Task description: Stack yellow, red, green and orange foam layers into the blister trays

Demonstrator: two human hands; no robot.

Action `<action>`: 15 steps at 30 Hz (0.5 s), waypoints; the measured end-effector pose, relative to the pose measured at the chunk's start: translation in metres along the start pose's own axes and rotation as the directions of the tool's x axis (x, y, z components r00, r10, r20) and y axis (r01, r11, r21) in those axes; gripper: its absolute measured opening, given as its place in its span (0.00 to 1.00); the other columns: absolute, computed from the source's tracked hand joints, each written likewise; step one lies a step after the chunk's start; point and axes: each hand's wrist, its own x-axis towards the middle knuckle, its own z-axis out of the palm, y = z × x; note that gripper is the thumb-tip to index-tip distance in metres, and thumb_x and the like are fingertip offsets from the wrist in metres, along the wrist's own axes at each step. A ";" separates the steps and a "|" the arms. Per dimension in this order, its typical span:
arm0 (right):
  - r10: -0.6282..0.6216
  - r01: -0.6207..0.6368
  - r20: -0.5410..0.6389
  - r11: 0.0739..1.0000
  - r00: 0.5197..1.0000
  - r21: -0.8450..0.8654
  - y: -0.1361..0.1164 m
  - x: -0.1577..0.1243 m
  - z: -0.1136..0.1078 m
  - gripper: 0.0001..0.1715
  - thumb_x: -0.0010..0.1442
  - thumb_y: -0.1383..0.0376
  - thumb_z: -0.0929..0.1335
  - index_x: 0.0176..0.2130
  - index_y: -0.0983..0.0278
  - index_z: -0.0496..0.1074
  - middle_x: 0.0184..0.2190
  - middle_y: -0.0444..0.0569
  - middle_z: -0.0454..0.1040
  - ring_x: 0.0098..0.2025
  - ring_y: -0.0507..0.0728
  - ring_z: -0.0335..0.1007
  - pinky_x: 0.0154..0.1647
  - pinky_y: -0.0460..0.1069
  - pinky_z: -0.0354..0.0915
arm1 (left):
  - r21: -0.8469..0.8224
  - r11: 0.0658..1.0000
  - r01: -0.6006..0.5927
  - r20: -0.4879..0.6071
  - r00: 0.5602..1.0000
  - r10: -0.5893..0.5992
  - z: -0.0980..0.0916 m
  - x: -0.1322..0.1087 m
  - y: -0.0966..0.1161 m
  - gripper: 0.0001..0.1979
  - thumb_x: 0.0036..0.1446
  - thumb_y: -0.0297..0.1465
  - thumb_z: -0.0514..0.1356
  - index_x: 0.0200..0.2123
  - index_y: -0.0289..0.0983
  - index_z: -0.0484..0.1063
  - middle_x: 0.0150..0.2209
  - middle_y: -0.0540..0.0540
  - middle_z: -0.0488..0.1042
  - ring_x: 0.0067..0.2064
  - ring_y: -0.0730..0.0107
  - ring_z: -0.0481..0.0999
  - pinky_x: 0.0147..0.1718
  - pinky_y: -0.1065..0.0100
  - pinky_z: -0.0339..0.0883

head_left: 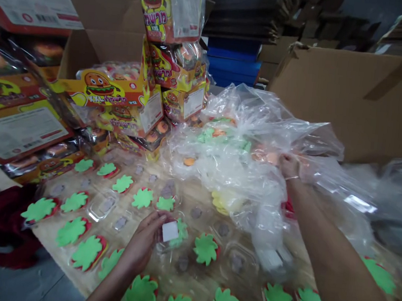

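My left hand (145, 238) is low over the table, thumb and fingers closed on a small clear plastic container (162, 246) with a white square label. Behind it shows a green leaf-shaped piece. Farther right, my right hand (289, 166) reaches into a large crumpled clear plastic bag (257, 127), beside orange pieces (267, 154). Its fingers look curled, but what they hold is blurred. Around my left hand lie several clear trays, many bearing a green leaf-shaped piece (206, 249) over red; others (106, 204) show just clear plastic.
Yellow burger-printed display boxes (112, 91) are stacked at the back left, with more boxes (19, 131) at the far left. An open cardboard box (356, 104) stands at the back right. Dark red cloth (7, 216) hangs by the table's left edge. A yellow piece (220, 203) lies near the bag.
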 end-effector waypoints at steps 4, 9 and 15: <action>0.200 -0.172 -0.066 0.939 0.978 0.298 -0.015 -0.024 -0.037 0.06 0.58 0.68 0.66 0.28 0.65 0.67 0.27 0.47 0.70 0.25 0.49 0.66 0.26 0.47 0.62 | 0.002 0.999 -0.038 0.036 0.999 0.038 0.007 0.005 0.003 0.18 0.38 0.40 0.70 0.32 0.36 0.74 0.32 0.46 0.78 0.35 0.65 0.76 0.34 0.67 0.69; 0.078 -0.381 0.580 0.823 0.811 0.422 -0.072 -0.125 -0.037 0.19 0.49 0.58 0.74 0.41 0.62 0.74 0.36 0.47 0.76 0.32 0.51 0.71 0.31 0.46 0.67 | 0.006 1.000 -0.007 0.154 0.988 0.006 0.032 0.005 -0.001 0.20 0.40 0.41 0.69 0.33 0.35 0.73 0.33 0.45 0.78 0.35 0.66 0.76 0.33 0.68 0.69; -0.124 -0.302 0.858 0.903 0.498 0.306 -0.097 -0.205 0.010 0.18 0.57 0.55 0.70 0.43 0.64 0.73 0.37 0.48 0.76 0.35 0.53 0.71 0.35 0.47 0.65 | -0.031 0.999 -0.031 0.247 0.968 0.038 0.052 -0.003 -0.007 0.17 0.44 0.41 0.67 0.34 0.35 0.73 0.36 0.45 0.77 0.36 0.66 0.75 0.33 0.68 0.68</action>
